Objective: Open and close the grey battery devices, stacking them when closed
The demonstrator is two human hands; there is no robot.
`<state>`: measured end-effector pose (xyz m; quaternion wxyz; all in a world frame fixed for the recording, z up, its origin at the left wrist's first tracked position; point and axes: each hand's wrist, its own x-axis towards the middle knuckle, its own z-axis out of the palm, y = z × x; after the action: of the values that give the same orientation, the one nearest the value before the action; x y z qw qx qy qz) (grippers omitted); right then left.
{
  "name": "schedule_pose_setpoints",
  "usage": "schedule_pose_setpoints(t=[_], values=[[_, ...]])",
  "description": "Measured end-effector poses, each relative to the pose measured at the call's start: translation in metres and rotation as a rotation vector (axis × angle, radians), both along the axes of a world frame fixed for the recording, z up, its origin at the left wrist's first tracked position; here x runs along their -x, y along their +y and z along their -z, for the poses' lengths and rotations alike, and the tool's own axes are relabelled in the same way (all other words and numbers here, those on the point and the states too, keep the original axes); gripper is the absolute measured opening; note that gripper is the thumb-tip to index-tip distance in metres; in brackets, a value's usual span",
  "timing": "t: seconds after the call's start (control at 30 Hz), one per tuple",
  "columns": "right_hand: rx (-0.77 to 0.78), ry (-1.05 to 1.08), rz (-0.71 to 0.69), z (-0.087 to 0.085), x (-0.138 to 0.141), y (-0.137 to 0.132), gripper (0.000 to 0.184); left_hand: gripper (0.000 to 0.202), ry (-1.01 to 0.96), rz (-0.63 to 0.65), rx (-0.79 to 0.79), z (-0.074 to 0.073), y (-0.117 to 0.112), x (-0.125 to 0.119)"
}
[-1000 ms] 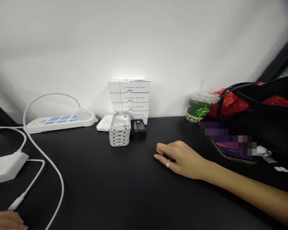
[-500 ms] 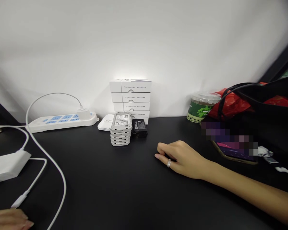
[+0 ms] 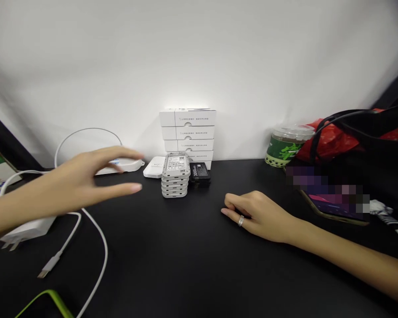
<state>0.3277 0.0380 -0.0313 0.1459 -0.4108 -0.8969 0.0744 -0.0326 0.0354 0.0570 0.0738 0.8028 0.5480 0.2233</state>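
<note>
While right hand (image 3: pixel 262 216) lies curled, left hand (image 3: pixel 86 179) splayed near device stack (image 3: pixel 175 181).

Black worktop (image 3: pixel 185 269), against a white wall. On it:
- **Rear centre:** stack of white boxes (image 3: pixel 189 134).
- **In front of the boxes:** stack of grey cased devices (image 3: pixel 174 180), with a black battery (image 3: pixel 199 172) just beside it.
- **Left:** power strip (image 3: pixel 130 164), charger (image 3: pixel 29 229), cable (image 3: pixel 105 251).
- **Right:** lidded cup (image 3: pixel 287 148), phone (image 3: pixel 334 208).

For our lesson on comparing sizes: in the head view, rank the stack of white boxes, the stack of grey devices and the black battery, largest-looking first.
1. stack of white boxes
2. stack of grey devices
3. black battery
The boxes stand farthest back yet look largest.
</note>
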Motion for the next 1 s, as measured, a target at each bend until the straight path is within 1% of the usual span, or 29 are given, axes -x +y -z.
schedule_pose_setpoints(t=[0.03, 0.07, 0.1, 0.17, 0.2, 0.27, 0.37, 0.53, 0.63, 0.7, 0.77, 0.83, 0.87, 0.9, 0.93, 1.0], values=[[-0.005, 0.005, -0.003, 0.0, 0.0, 0.0, 0.033, 0.069, 0.017, 0.051, -0.004, -0.003, 0.014, -0.013], [-0.009, 0.008, -0.005, 0.0, 0.0, 0.0, 0.033, 0.071, 0.007, 0.099, 0.026, -0.004, 0.027, -0.025], [-0.01, 0.009, -0.006, 0.0, 0.0, 0.0, 0.033, 0.077, -0.001, 0.129, 0.046, -0.003, 0.039, -0.035], [-0.01, 0.005, -0.005, 0.0, 0.0, -0.001, 0.033, 0.081, -0.028, 0.178, 0.085, 0.002, 0.058, -0.05], [-0.009, 0.003, -0.005, 0.0, 0.0, -0.001, 0.034, 0.082, -0.035, 0.198, 0.097, 0.006, 0.063, -0.054], [-0.006, 0.0, -0.002, -0.001, 0.0, -0.002, 0.034, 0.083, -0.042, 0.231, 0.116, 0.012, 0.068, -0.057], [0.002, 0.003, 0.001, -0.002, 0.0, -0.002, 0.034, 0.088, -0.049, 0.248, 0.135, 0.016, 0.065, -0.057], [0.004, 0.008, 0.001, -0.002, 0.0, -0.001, 0.033, 0.093, -0.064, 0.218, 0.208, 0.017, 0.066, -0.056], [0.007, 0.022, -0.005, -0.001, 0.0, -0.002, 0.033, 0.093, -0.102, 0.196, 0.215, 0.019, 0.069, -0.057], [0.018, 0.04, -0.005, -0.001, 0.0, -0.002, 0.032, 0.094, -0.135, 0.195, 0.195, 0.019, 0.062, -0.059], [0.028, 0.054, -0.001, -0.001, 0.0, -0.002, 0.032, 0.096, -0.166, 0.241, 0.136, 0.02, 0.047, -0.063], [0.036, 0.064, 0.005, -0.002, 0.0, -0.001, 0.03, 0.098, -0.19, 0.362, 0.043, 0.024, 0.023, -0.071], [0.038, 0.069, 0.008, -0.002, 0.0, -0.001, 0.029, 0.097, -0.187, 0.408, 0.022, 0.027, 0.011, -0.075], [0.042, 0.074, 0.008, -0.002, -0.001, 0.0, 0.028, 0.098, -0.183, 0.442, 0.037, 0.03, -0.001, -0.079], [0.046, 0.081, 0.007, -0.002, -0.001, 0.001, 0.028, 0.1, -0.176, 0.461, 0.087, 0.035, -0.011, -0.083], [0.057, 0.095, 0.004, -0.002, -0.001, 0.001, 0.028, 0.107, -0.141, 0.468, 0.243, 0.046, -0.025, -0.089]])
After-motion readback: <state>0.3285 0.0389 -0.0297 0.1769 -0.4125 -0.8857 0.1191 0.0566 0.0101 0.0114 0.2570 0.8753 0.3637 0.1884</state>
